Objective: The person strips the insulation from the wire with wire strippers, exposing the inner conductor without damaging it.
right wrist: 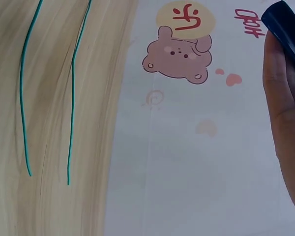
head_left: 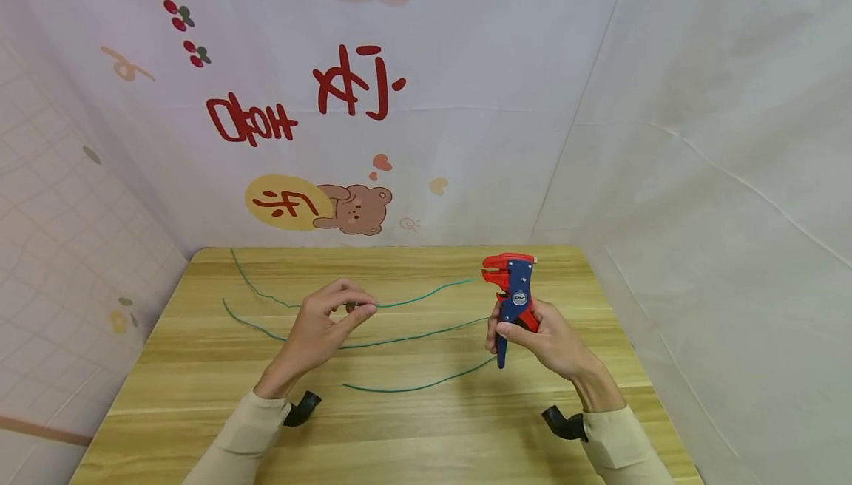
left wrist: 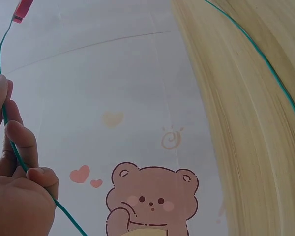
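My left hand (head_left: pixel 356 309) pinches the farthest of three green wires (head_left: pixel 426 296) a little above the wooden table (head_left: pixel 200 367). In the left wrist view that wire (left wrist: pixel 9 132) runs between my fingers (left wrist: pixel 24 142) and up toward a red tool tip (left wrist: pixel 23 10). My right hand (head_left: pixel 514 331) grips a red and blue wire stripper (head_left: pixel 512 289) upright, its red head on top and facing left. Its blue handle (right wrist: pixel 285 29) shows beside my fingers (right wrist: pixel 285 108) in the right wrist view. The wire's end lies just left of the stripper's head.
Two more green wires lie on the table, a middle one (head_left: pixel 413 337) and a near one (head_left: pixel 413 389). White printed sheets (head_left: pixel 466 137) wall in the table at the back and sides. Black wrist mounts (head_left: pixel 302 407) sit by both sleeves.
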### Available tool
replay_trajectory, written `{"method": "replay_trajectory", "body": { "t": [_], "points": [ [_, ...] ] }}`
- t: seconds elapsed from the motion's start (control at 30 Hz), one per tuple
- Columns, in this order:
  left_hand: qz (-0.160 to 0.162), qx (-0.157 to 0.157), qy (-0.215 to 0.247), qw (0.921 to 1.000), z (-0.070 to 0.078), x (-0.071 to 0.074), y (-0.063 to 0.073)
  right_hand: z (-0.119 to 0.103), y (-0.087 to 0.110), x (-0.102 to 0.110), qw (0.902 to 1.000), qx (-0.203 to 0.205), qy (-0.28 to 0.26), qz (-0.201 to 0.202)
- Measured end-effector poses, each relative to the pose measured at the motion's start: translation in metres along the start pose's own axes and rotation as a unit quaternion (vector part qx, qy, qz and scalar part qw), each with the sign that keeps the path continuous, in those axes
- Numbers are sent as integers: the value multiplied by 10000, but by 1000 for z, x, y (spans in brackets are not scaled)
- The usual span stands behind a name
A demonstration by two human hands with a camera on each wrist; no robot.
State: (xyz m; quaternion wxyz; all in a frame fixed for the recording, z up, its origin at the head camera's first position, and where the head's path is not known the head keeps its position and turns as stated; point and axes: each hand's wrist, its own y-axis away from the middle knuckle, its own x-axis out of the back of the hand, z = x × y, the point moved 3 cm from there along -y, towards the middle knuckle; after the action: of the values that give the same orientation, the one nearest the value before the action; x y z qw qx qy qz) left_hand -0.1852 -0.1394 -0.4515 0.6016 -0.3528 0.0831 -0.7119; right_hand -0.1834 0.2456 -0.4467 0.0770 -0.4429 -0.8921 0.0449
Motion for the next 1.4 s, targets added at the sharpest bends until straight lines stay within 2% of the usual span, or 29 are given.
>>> {"method": "replay_trajectory", "body": {
  "t": [0.13, 0.33, 0.47, 0.6, 0.93, 1.17, 1.4],
  "points": [
    [48, 33, 55, 10000, 1, 2, -1, -3, -1, -4, 9996, 29, -217, -179],
    [65, 128, 113, 9998, 2, 5, 0, -5, -1, -6, 9996, 3, -278, -80],
    [38, 144, 251, 9996, 1, 6, 0, -6, 0, -7, 9960, 72, -853, -240],
    [27, 172, 260, 9995, 0, 7, 1, -8, 0, -10, 9919, 82, -1207, -377],
    [-31, 361, 52, 9993, 0, 9, 3, -14, -2, -18, 9935, 68, -1026, -497],
    [-32, 230, 78, 9997, 1, 9, 3, -14, -5, -20, 9942, -18, -936, -527],
    [-53, 273, 24, 9996, 3, 9, 2, -11, -6, -22, 9946, -39, -863, -577]
  ]
}}
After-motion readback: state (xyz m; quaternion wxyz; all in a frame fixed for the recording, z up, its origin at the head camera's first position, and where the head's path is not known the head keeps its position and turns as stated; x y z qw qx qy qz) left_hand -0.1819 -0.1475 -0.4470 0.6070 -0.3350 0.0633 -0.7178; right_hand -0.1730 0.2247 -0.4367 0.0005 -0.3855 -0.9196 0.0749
